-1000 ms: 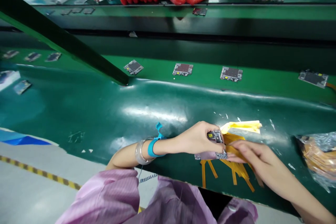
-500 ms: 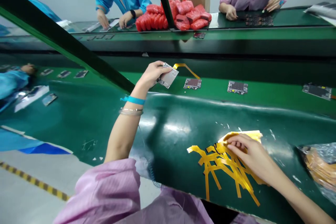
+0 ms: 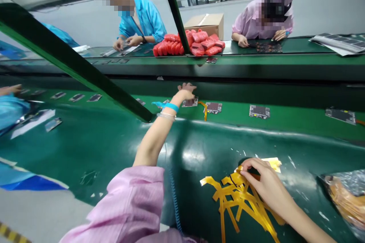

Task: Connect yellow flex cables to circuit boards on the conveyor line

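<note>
One green desk (image 3: 114, 152) fills the foreground and is the largest item in my work area. Beyond its raised edge runs a green belt (image 3: 235, 113), carrying circuit boards (image 3: 259, 111) spaced in a row. A dark green beam (image 3: 74, 65) slants down from the upper left and ends near the raised edge. On the far side of the line, a co-worker in blue (image 3: 146, 19) and a co-worker in pink (image 3: 246, 24) bend over small items. A carton (image 3: 218, 26) stands between them, with red-wrapped bundles (image 3: 171, 47) heaped in front of it. At my far right, a clear bag (image 3: 349, 197) of orange strips lies on the desk. Left of the bag, a loose ribbon pile (image 3: 242, 199) is spread on the desk, its orange strips crossing at several angles.

My right grip (image 3: 242, 171) is located at the upper end of this pile; thumb and fingertips pinch the end of one ribbon strip (image 3: 238, 169). My left grip (image 3: 186, 92) is extended over the belt with its fingers spread. Directly beneath it, the nearest board (image 3: 191, 103) lies flat on the belt, partly covered by the hand; contact between the two cannot be determined. An orange ribbon tail (image 3: 205, 113) projects from the right side of this board and bends toward me.
</note>
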The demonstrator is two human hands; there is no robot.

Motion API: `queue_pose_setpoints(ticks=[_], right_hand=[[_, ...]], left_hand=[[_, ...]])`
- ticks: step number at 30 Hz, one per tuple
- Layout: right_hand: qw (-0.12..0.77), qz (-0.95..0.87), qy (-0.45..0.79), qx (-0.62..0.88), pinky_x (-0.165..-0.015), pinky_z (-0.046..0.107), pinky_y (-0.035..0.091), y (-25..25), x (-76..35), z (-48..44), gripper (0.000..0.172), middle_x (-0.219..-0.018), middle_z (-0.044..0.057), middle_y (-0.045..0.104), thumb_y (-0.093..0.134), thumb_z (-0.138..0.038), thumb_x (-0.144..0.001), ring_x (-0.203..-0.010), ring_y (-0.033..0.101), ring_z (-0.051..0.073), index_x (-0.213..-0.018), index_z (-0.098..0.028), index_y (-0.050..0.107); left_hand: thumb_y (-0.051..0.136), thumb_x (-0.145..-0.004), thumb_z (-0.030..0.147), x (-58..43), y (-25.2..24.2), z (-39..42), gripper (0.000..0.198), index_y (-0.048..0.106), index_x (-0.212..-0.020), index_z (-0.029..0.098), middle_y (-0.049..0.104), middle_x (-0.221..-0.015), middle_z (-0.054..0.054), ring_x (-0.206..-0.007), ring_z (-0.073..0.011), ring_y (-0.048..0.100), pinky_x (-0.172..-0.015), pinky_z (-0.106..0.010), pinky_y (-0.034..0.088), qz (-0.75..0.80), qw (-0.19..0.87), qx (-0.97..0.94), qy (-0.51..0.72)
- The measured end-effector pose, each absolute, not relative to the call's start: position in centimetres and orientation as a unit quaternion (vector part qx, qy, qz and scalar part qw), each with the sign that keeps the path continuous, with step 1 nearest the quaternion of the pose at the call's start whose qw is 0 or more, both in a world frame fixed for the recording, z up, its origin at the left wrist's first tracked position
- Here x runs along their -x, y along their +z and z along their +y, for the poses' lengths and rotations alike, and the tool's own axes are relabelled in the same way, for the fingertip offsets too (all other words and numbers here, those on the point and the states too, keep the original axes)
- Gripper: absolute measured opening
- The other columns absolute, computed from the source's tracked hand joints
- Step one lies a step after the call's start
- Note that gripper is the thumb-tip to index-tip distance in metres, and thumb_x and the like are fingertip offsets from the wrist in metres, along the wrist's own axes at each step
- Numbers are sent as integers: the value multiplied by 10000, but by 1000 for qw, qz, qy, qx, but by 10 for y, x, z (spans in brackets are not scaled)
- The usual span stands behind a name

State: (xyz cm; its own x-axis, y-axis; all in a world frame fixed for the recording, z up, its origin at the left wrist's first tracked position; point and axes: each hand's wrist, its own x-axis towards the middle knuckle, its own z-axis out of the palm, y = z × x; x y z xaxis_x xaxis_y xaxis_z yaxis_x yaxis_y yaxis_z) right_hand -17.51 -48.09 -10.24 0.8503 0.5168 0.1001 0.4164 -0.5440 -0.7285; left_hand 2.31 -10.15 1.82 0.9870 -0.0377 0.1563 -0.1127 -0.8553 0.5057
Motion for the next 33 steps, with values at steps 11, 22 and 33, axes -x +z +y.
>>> queue_pose_setpoints(ticks=[11, 22, 33], right_hand=[[507, -202, 37, 837, -898, 362, 427, -91, 188, -499, 157, -975, 16, 706, 578, -369, -961, -989, 630, 243, -863, -249, 600], [726, -61, -7, 685, -784, 302, 524, -84, 177, -519, 283, -809, 33, 725, 757, -448, -862, -799, 693, 205, -939, -214, 616], [663, -36, 64, 745, -552, 274, 463, -85, 191, -497, 408, -660, -38, 480, 709, -600, -818, -598, 497, 161, -873, -205, 626]], left_hand=[[829, -460, -1, -29, -10, -215, 696, 675, -1132, 98, 644, -1226, -208, -1229, -434, 502, -1061, -523, 294, -150, 189, -970, -25], [628, -889, 247, 79, -9, -251, 288, 498, -1134, 169, 661, -1084, -111, -845, -169, 684, -760, -331, 565, -103, 529, -841, 41], [880, -692, 319, 206, -68, -292, 494, 457, -917, 195, 578, -856, 31, -760, -115, 582, -719, -268, 518, -30, 748, -643, -162]])
